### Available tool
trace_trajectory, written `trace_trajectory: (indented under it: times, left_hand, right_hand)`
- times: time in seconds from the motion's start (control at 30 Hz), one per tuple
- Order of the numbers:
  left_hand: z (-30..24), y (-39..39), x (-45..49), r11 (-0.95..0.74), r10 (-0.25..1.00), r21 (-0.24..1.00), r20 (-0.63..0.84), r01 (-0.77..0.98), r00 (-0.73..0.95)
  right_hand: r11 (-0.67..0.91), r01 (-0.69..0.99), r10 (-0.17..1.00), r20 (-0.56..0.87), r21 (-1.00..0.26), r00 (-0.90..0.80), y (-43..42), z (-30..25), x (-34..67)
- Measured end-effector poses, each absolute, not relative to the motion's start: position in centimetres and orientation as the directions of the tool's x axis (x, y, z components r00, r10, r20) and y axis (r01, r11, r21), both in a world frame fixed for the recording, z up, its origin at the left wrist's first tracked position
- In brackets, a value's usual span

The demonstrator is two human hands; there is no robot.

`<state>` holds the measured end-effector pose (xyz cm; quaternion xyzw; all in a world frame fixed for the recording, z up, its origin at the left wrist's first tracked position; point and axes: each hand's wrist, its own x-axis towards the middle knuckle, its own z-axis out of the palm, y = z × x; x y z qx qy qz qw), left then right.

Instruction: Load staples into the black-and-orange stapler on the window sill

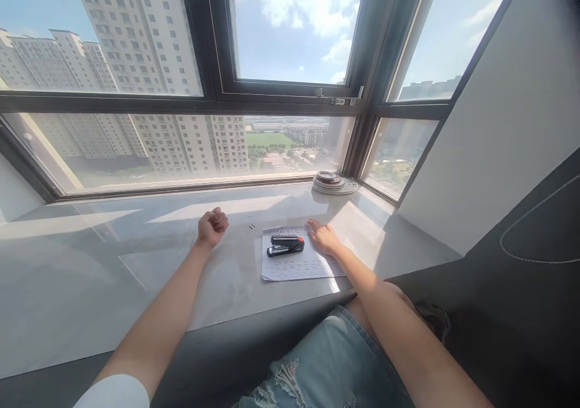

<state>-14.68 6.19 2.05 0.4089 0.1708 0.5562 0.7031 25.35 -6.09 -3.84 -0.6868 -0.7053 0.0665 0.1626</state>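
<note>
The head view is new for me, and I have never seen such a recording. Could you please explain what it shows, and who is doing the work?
There is no machine here: a person works with two bare hands. The only picture comes from a camera worn on that person's head, looking forward and down, so both arms reach away from you.

Ahead is a pale windowsill. On it lies printed paper, with a black stapler on top. Two tiny pieces lie left of the paper, and a stack of round, flat things sits near the window corner.

The left hand is a fist; whether it hides something, I cannot tell. The right hand rests on the paper, beside the stapler.
</note>
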Motion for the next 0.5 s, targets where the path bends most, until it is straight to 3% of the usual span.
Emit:
trace_trajectory:
  times: [0.17, 0.37, 0.5]
  left_hand:
    - [2.3, 3.9, -6.7, 0.041, 0.880, 0.930, 0.139, -0.365, 0.454]
    - [-0.2, 3.2, -0.1, -0.059, 0.945, 0.983, 0.111, -0.173, 0.306]
    - [-2.2, 3.4, 0.4, -0.128, 0.941, 0.990, 0.138, -0.052, 0.309]
  right_hand:
    - [0.077, 0.968, 0.995, 0.074, -0.240, -0.061, -6.9, -3.8, 26.7]
    - [0.111, 0.969, 0.991, 0.094, -0.221, -0.092, -7.2, -3.1, 26.0]
    - [0.132, 0.946, 0.973, 0.222, -0.297, -0.066, -7.7, -2.9, 25.9]
